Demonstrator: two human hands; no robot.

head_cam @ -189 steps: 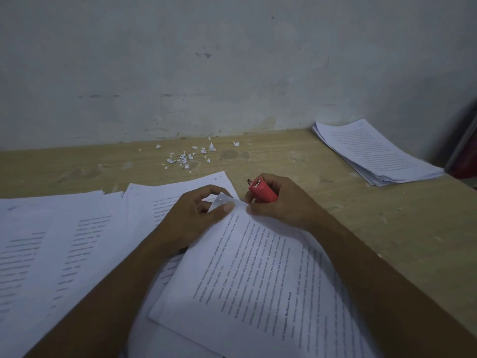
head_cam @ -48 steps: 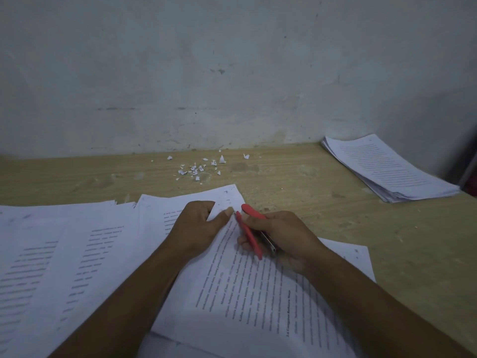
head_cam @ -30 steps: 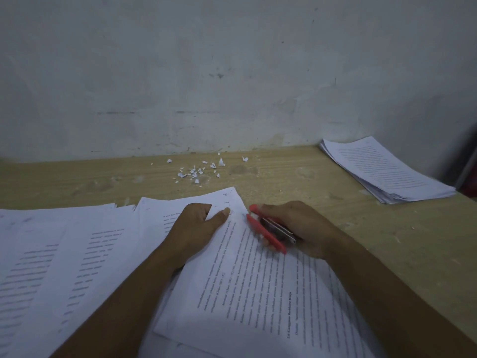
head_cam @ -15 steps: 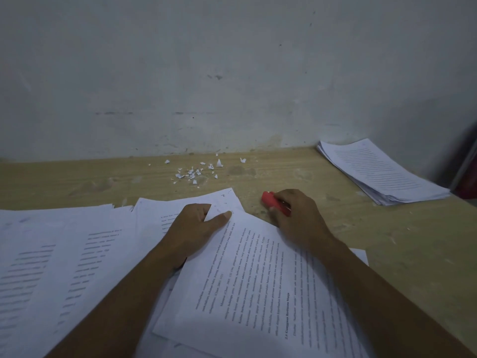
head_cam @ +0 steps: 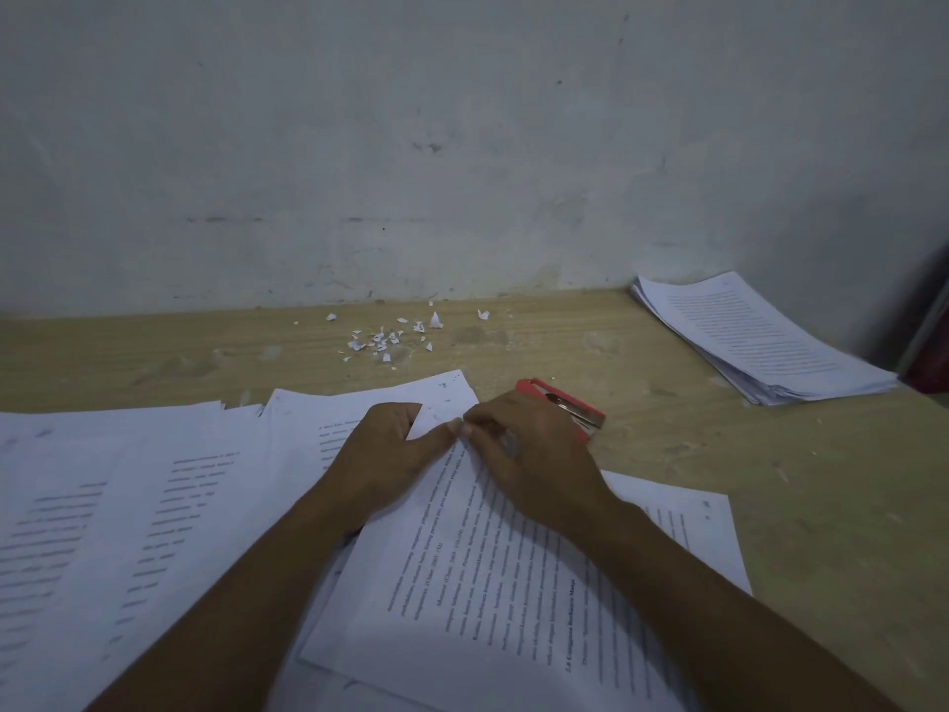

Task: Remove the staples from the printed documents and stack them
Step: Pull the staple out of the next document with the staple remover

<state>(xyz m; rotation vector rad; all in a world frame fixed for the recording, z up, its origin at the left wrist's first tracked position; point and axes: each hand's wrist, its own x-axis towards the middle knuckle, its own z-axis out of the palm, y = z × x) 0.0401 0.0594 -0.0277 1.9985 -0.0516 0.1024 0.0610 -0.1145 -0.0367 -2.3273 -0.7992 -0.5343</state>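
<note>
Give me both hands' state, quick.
Left hand: grip closed, pinching the document corner.
Right hand: closed, pinching the same corner; red staple remover lies unheld on the table.

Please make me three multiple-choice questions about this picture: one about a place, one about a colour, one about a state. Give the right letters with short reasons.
1. Where is the neat paper stack?
A) at the far right of the table
B) on the floor
C) on a chair

2. What colour is the staple tool?
A) blue
B) red
C) black

3. How is the staple tool placed?
A) standing upright
B) lying on the table
C) closed in a box

Answers:
1 A: the stack lies at the table's far right corner.
2 B: its body is red.
3 B: it lies flat just beyond the right hand, which meets the left hand at the corner of the document.
</note>
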